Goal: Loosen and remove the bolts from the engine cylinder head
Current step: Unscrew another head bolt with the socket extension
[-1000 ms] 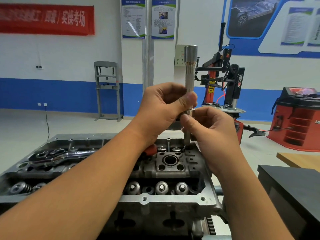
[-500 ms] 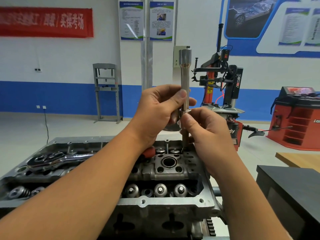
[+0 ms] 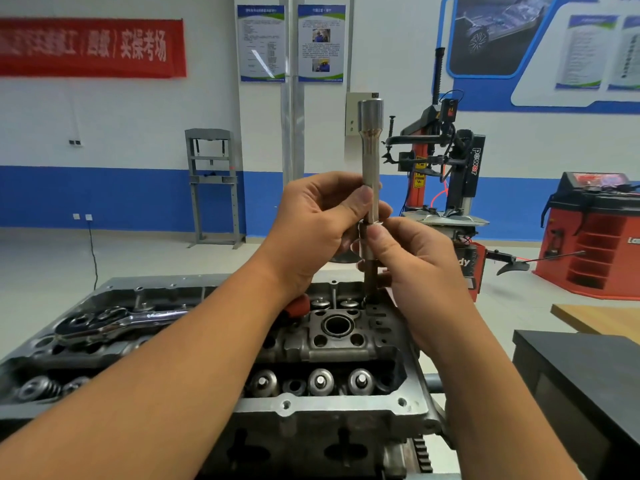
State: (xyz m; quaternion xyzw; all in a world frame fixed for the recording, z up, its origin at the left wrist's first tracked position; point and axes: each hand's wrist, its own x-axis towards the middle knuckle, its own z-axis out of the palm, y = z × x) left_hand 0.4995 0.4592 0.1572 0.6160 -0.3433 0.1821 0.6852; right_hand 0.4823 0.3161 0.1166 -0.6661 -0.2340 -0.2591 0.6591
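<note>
From the head camera, the left hand [image 3: 313,230] pinches a long chrome socket extension [image 3: 370,161] between thumb and fingers, holding it upright with its wide end on top. Just below, the right hand [image 3: 412,268] curls thumb and fingers round a dark bolt [image 3: 371,271] whose head meets the extension's lower end; the bolt's tip stands at a hole at the far right of the engine cylinder head [image 3: 332,344]. Both grips are closed on their parts. A ratchet wrench [image 3: 114,323] lies across the head's left side, its red handle end partly hidden behind the left wrist. Valve springs [image 3: 320,381] show in a row nearer the camera. A tyre changer [image 3: 446,174] stands behind.
</note>
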